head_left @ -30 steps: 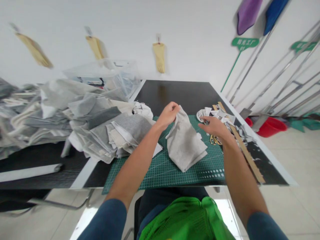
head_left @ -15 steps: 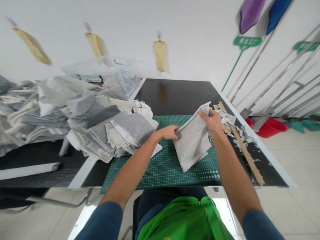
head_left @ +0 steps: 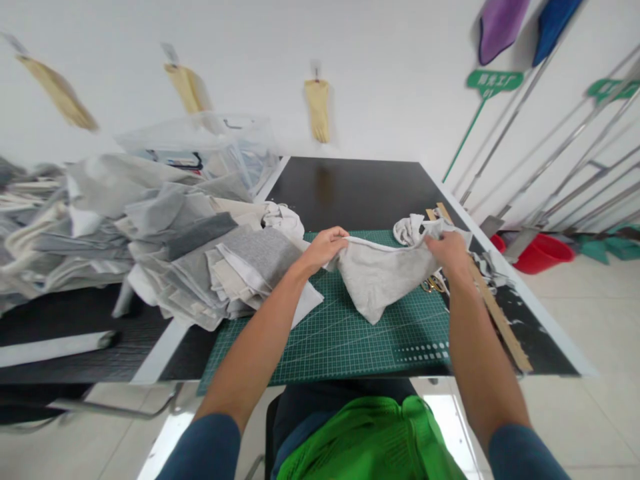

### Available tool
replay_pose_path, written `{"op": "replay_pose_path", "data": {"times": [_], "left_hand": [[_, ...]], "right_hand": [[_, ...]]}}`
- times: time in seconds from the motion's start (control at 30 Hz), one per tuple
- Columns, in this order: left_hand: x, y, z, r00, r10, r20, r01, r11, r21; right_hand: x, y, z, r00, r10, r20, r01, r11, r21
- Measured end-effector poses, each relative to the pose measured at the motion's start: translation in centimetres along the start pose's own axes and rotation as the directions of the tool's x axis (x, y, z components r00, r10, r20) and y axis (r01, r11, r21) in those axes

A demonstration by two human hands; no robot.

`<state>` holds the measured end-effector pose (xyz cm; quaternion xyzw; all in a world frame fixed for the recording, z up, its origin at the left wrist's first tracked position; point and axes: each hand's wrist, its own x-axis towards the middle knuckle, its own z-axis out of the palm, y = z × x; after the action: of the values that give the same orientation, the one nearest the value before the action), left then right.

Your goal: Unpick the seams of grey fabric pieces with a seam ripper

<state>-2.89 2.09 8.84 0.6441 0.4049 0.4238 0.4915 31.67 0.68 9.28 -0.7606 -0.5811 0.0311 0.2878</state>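
A light grey piece of fabric [head_left: 383, 277] hangs between my two hands above the green cutting mat [head_left: 345, 350]. My left hand [head_left: 327, 245] pinches its upper left corner. At the upper right, my right hand [head_left: 447, 250] is closed on the other end. A pale edge runs along the top between them, and the lower part droops to a point. Gold-handled scissors [head_left: 434, 285] lie on the mat beside my right hand, partly hidden. A crumpled white cloth roll [head_left: 409, 229] sits just behind the fabric.
A large heap of grey and white fabric pieces [head_left: 200, 253] covers the left side. Behind it stands a clear plastic box [head_left: 245, 150]. Wooden strips [head_left: 493, 313] and fabric scraps [head_left: 495, 270] lie along the right table edge. Yellow gloves [head_left: 318, 110] hang on the wall.
My hands have moved apart, the right one outward to the right. The fabric, earlier a folded flap hanging down, is now stretched wide between them. The scissors and white roll show more.
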Motion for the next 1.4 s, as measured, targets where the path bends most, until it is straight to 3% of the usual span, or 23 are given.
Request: {"op": "replay_pose_path", "data": {"times": [0.1,0.17,0.27,0.3,0.37,0.57,0.7,0.8,0.93,1.1,1.23,1.4], "left_hand": [[-0.4,-0.2,1.6,0.994,-0.098,0.042,0.1,0.995,-0.026],[-0.7,-0.5,2.3,0.974,-0.199,0.108,0.207,0.976,-0.07],[-0.9,-0.6,3.0,0.943,-0.277,0.185,0.308,0.936,-0.169],[-0.8,-0.6,3.2,0.941,-0.279,0.189,0.316,0.926,-0.208],[-0.8,-0.6,3.5,0.949,-0.275,0.155,0.309,0.91,-0.276],[-1.3,-1.2,2.7,0.943,-0.315,0.111,0.332,0.854,-0.4],[-1.9,-2.8,1.9,0.982,-0.183,0.045,0.188,0.94,-0.285],[-1.8,-4.2,2.1,0.996,-0.092,-0.012,0.089,0.98,-0.175],[-1.3,-5.6,3.2,0.978,-0.114,-0.177,0.072,0.971,-0.229],[-1.7,-5.7,4.2,0.96,-0.084,-0.267,0.033,0.981,-0.192],[-2.7,-5.1,4.3,0.957,-0.072,-0.281,0.033,0.989,-0.143],[-4.0,-4.2,4.1,0.972,-0.087,-0.217,0.041,0.978,-0.206]], "right_hand": [[-1.4,-1.6,1.4,0.999,-0.044,0.01,0.045,0.997,-0.063],[-2.6,-3.4,2.2,0.972,-0.223,-0.074,0.224,0.975,0.004],[-4.4,-6.4,3.3,0.863,-0.493,0.11,0.421,0.824,0.38],[-4.9,-7.3,3.7,0.805,-0.57,0.168,0.443,0.764,0.47],[-5.6,-8.6,4.7,0.77,-0.605,0.202,0.411,0.712,0.569],[-5.6,-8.9,6.8,0.869,-0.44,0.227,0.199,0.729,0.655],[-4.9,-7.8,7.7,0.907,-0.334,0.256,0.122,0.792,0.598],[-4.4,-7.2,8.2,0.912,-0.299,0.282,0.1,0.827,0.554],[-4.3,-7.3,8.2,0.883,-0.35,0.314,0.148,0.841,0.52],[-5.7,-9.2,8.2,0.809,-0.556,0.191,0.358,0.724,0.59],[-7.3,-10.4,8.7,0.859,-0.451,0.243,0.176,0.705,0.687],[-8.3,-10.0,8.5,0.878,-0.389,0.28,-0.03,0.539,0.842]]}}
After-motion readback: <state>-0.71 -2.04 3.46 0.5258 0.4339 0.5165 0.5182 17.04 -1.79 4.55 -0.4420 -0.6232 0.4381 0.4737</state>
